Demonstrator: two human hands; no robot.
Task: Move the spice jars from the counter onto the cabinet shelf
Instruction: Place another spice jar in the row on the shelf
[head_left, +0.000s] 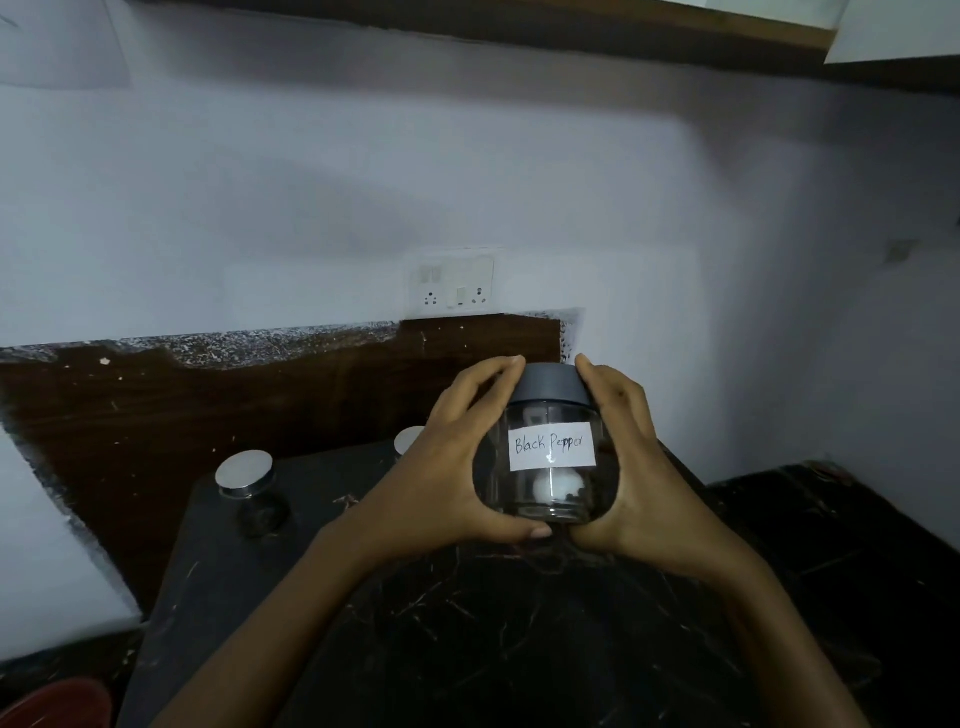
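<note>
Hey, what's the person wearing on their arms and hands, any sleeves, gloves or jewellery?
Nothing that shows. The left hand and right hand are bare: no gloves, no rings. Both forearms are uncovered down to the picture's bottom edge, with no sleeve, watch or bracelet in view. The visible nails look short and unpainted.

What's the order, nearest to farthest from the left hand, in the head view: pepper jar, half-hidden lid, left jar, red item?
From the left hand:
1. pepper jar: gripped in it, on its right side.
2. half-hidden lid: peeking out just behind the fingers.
3. left jar: standing well off to the left.
4. red item: bottom-left corner, partly cut off.
</note>
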